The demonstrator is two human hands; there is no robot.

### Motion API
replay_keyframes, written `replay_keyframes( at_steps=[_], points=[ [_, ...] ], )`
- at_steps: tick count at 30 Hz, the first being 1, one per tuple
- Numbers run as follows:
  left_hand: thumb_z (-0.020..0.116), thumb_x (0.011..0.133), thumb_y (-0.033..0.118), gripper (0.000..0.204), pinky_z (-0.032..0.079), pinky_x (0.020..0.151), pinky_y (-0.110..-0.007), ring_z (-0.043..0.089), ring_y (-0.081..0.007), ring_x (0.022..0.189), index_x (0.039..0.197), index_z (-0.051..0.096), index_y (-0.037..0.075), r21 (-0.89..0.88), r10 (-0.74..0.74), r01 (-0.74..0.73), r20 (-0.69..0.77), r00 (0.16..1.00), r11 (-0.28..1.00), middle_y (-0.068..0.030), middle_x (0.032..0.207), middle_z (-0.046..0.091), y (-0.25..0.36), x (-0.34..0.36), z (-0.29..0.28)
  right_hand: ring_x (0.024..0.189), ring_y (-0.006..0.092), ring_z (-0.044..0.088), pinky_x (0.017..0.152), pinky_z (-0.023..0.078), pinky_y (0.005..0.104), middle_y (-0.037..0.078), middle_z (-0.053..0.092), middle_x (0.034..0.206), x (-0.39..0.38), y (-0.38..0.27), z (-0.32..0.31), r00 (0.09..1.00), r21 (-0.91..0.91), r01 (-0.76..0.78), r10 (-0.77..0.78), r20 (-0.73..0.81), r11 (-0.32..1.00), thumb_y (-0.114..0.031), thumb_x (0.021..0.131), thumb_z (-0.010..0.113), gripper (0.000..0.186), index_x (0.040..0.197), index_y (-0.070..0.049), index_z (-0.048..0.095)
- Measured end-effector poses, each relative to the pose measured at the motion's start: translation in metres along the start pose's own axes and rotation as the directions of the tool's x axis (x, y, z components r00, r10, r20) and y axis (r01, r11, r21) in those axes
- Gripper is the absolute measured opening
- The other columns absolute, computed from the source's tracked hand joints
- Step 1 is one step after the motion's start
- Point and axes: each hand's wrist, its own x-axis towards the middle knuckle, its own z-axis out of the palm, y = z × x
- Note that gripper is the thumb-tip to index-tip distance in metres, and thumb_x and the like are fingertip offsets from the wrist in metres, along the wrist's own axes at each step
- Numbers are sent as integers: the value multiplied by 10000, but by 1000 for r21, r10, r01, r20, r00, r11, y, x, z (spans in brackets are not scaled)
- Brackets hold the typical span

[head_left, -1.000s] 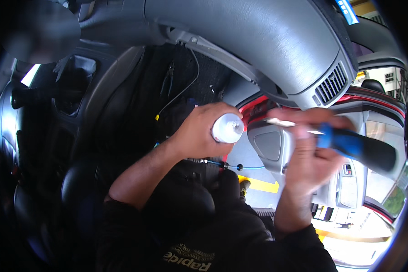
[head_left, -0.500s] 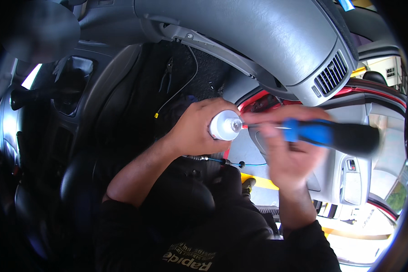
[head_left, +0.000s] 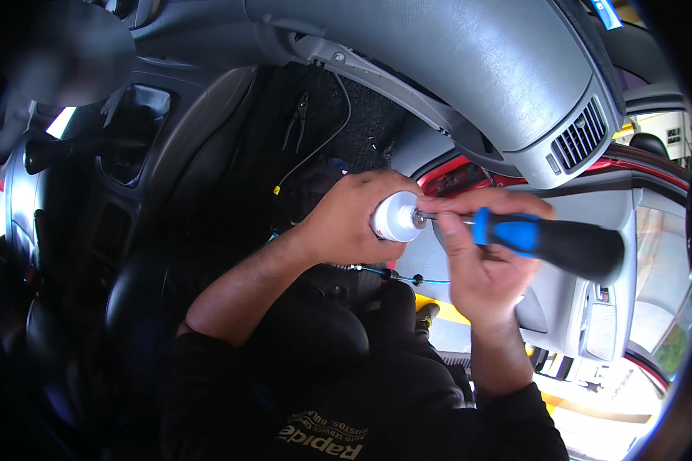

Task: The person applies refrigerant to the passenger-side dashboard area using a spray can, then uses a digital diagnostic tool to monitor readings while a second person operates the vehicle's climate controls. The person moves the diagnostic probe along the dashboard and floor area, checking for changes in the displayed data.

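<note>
My left hand (head_left: 351,219) is wrapped round a white plastic bottle (head_left: 394,218), whose narrow neck points to the right. In my right hand (head_left: 490,265) is a screwdriver (head_left: 565,242) with a black and blue handle. Its thin metal shaft runs leftward between my thumb and forefinger, and the tip meets the bottle's mouth. Whether the tip is inside the mouth or only against it, I cannot tell. Both hands are close together in front of my body, above the car seat and beside the open door.
A grey dashboard (head_left: 469,73) with an air vent (head_left: 580,138) arches ahead. Pliers (head_left: 297,121) and a grey cable (head_left: 338,127) with a yellow end lie in the dark footwell. A blue line (head_left: 437,281) runs below my hands. The open car door (head_left: 573,284) stands right, the gear lever (head_left: 42,154) left.
The screwdriver and my right hand were blurred by motion and are now sharper, with the handle slightly lower and tilted. The whole view has shifted a little, moving the surroundings rightward.
</note>
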Motion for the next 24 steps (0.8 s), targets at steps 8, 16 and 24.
replay_keyframes(
  at_steps=[8, 16, 24],
  points=[
    [851, 669, 148, 505, 567, 830, -372, 731, -301, 927, 1129, 669, 46, 37, 12, -11, -14, 1000, 999, -120, 1018, 719, 1, 2, -2, 922, 354, 747, 852, 631, 457, 204, 649, 1033, -5, 2, -2, 998, 57, 67, -67, -7, 996, 88, 964, 626, 445, 1268, -74, 345],
    [844, 726, 19, 467, 554, 815, -281, 711, -114, 945, 1152, 654, 28, 8, -126, 127, -103, 987, 992, -65, 999, 716, -9, 5, -11, 848, 223, 742, 750, 549, 317, 148, 712, 884, -68, 82, 6, 943, -346, -328, 323, -74, 879, -8, 894, 752, 234, 1034, 10, 565],
    [870, 693, 99, 518, 557, 797, -329, 728, -234, 901, 1162, 656, 49, 63, -107, 119, -168, 980, 991, -116, 1008, 707, -37, 2, -9, 756, 198, 740, 615, 602, 332, 139, 713, 957, -236, 282, 103, 316, -216, -886, 874, 368, 411, -21, 867, 761, 427, 1210, 2, 508]
  ],
)
